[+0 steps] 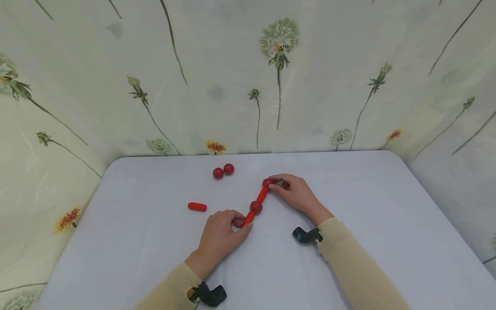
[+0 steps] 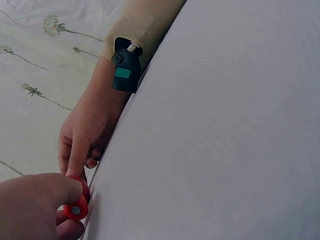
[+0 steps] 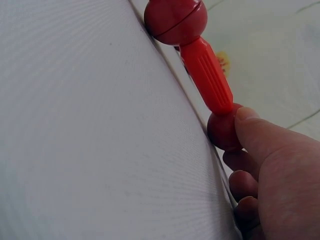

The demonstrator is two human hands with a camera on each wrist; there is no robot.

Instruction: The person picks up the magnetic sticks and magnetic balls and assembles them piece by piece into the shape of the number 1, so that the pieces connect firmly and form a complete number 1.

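A chain of red rods and dark red balls runs diagonally between the two hands, each piece touching its neighbour. My left hand (image 1: 221,234) pinches the near rod (image 1: 248,218) between thumb and fingers; in the left wrist view a pale round disc shows on that rod's end (image 2: 76,210). Beyond it come the middle ball (image 1: 256,207) and a second, ridged rod (image 3: 207,75). At the far end, my right hand (image 1: 296,193) holds the other ball (image 3: 223,131) with thumb and fingertips. Part of that ball is hidden behind the thumb.
Two loose dark red balls (image 1: 218,173) sit side by side near the table's back edge. One loose red rod (image 1: 197,207) lies left of the chain. Everything is on a white-covered table (image 1: 135,241), with a flower-printed cloth (image 1: 228,86) behind it.
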